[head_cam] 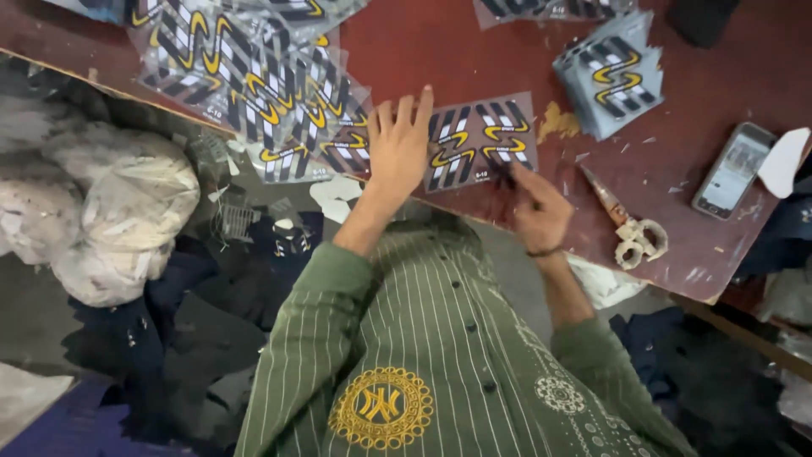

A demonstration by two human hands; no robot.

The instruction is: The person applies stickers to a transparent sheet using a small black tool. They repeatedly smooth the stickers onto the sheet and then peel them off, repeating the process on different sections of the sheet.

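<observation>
My left hand (397, 145) lies flat with fingers spread on the left edge of a grey sheet (480, 140) printed with black, white and yellow shapes, on a dark red table (474, 42). My right hand (538, 211) is closed near the sheet's lower right corner, pinching a small dark tool that I cannot make out clearly. I wear a green striped shirt with yellow embroidery.
A spread pile of similar sheets (254, 76) lies to the left, a neat stack (611, 74) at the upper right. Scissors (628, 227) and a phone (732, 171) lie right of my hand. White sacks (110, 211) and dark cloth sit on the floor below the table edge.
</observation>
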